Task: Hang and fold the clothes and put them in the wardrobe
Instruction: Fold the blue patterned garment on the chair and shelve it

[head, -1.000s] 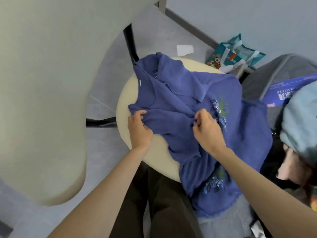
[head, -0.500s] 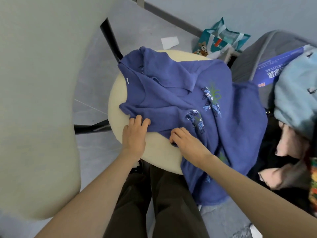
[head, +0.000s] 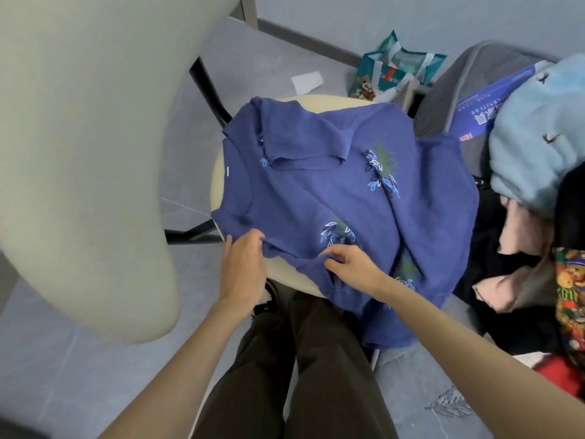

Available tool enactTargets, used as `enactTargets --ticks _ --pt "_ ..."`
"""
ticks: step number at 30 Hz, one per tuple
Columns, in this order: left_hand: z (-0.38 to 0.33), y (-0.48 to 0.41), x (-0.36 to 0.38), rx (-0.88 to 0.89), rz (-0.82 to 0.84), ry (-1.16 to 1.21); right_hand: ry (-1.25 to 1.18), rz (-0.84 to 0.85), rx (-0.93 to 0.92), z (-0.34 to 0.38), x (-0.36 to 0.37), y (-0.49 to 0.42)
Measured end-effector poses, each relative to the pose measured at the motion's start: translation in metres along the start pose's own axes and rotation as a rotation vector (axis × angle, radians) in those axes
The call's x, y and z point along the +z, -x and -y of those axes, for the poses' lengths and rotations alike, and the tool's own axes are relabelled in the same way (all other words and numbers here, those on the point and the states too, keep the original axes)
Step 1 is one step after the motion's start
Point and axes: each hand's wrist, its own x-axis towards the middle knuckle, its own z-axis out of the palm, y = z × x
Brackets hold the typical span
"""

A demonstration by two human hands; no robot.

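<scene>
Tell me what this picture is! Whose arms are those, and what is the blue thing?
Those arms belong to a person wearing a camera on their head, so you look down just as they do. No robot here. A blue-purple sweater with leaf prints lies spread over a round cream stool seat and hangs off its right side. The left hand pinches the sweater's near edge with its fingers, and the right hand pinches a fold beside it. The dark trousers below are the person's own legs. On the right sits a heap of other clothes, including a fluffy light-blue garment.
</scene>
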Motion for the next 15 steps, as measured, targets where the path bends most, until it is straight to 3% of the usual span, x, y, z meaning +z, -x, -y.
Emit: enactTargets --ticks 4,7,8,10,13,15 --pt "0.009 0.005 0.002 -0.216 0.022 0.106 -0.001 0.052 0.092 -0.002 0.007 -0.003" --pt "0.016 -0.001 0.005 -0.387 0.068 0.095 -0.140 0.070 0.145 0.003 0.002 -0.008" --pt "0.016 -0.005 0.005 -0.447 0.043 0.150 -0.195 0.034 0.169 0.006 -0.003 -0.011" --pt "0.016 -0.015 0.006 -0.535 -0.050 0.289 -0.308 -0.197 0.191 0.010 -0.012 -0.022" --pt "0.017 -0.018 0.009 -0.437 -0.172 0.301 -0.542 -0.531 0.262 0.010 -0.023 -0.035" --pt "0.017 -0.013 0.014 -0.228 -0.098 0.211 -0.550 -0.521 0.271 0.007 -0.023 -0.038"
